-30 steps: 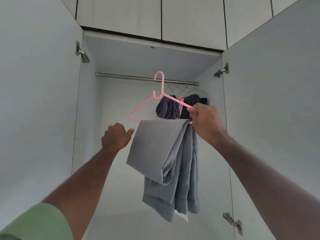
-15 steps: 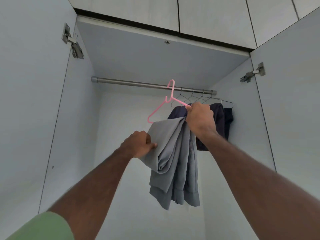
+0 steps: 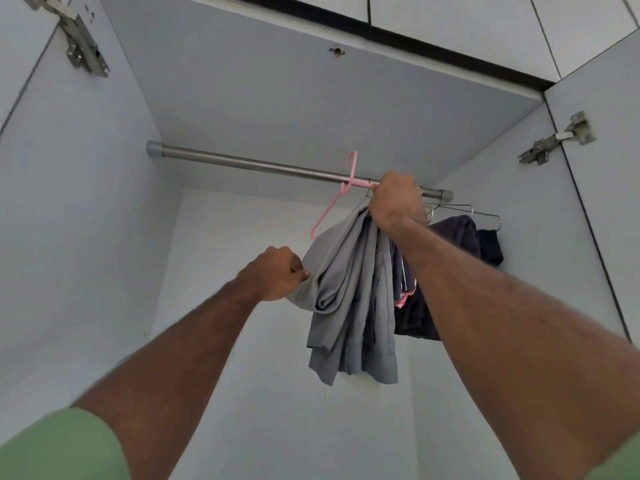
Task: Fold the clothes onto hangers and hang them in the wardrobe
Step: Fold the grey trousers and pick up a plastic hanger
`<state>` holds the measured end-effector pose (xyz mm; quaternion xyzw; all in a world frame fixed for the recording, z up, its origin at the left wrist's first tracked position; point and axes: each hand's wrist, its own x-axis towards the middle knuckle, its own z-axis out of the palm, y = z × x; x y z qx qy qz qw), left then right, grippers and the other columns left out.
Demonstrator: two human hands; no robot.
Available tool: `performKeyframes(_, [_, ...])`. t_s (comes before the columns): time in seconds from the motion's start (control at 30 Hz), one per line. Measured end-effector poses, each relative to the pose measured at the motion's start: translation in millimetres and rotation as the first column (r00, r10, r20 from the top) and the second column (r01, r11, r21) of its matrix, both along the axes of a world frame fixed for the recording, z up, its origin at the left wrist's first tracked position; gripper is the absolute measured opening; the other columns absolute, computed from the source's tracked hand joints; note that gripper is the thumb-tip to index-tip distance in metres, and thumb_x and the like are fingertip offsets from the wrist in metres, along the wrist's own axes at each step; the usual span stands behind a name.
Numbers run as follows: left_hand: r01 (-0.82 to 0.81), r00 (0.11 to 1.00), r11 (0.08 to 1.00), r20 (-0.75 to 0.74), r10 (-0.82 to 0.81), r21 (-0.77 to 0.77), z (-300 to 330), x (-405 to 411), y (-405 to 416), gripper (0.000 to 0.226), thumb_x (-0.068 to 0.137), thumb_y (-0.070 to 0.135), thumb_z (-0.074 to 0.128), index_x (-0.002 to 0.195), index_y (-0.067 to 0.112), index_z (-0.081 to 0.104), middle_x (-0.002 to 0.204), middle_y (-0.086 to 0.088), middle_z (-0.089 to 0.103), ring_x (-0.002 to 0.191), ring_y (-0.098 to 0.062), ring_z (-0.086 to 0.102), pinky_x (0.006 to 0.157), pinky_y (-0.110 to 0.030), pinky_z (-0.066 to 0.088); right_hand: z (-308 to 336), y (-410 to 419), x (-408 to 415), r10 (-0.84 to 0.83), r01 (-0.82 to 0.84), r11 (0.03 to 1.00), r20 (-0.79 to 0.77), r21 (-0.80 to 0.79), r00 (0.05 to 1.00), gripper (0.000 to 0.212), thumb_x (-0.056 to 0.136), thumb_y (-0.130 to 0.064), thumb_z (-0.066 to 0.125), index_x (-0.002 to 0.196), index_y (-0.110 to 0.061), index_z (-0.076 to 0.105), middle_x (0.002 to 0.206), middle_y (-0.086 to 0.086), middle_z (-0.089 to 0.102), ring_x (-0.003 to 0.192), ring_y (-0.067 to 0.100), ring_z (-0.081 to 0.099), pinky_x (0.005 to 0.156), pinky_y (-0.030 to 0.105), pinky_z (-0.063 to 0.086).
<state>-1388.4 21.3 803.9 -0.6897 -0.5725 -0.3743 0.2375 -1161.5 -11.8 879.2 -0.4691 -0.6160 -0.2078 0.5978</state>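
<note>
Inside the open pale wardrobe (image 3: 104,237), you lift grey trousers (image 3: 349,299) folded over a pink hanger (image 3: 332,209) to the steel rail (image 3: 259,166), its hook apparently not yet over. Your right hand (image 3: 394,200) grips the hanger's shoulder; your left hand (image 3: 277,277) pinches the cloth's edge. Next, likely hook the rail beside the dark clothes (image 3: 460,237).

Pale grey walls (image 3: 86,237) all round, a flat ceiling panel (image 3: 294,109) above the steel rail (image 3: 242,162). Metal hinges (image 3: 557,138) either side of that rail, upper cupboard doors (image 3: 467,19) over the top.
</note>
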Motion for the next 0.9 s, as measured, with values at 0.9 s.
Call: performKeyframes(0.9, [0.052,0.999,0.996,-0.013,-0.051,0.079,-25,23,33,0.02,0.094,0.027,0.057,0.097,0.021,0.076,0.094,-0.003,0.071,0.087,-0.028,0.066,0.075,-0.034,0.052,-29,43,6,0.083,-0.083,0.996,0.007,0.019,0.997,0.017,0.104,-0.019,0.054,0.091,-0.008,0.058,0.074,0.0,0.049,0.063,0.014,0.051,0.049,0.026,0.039])
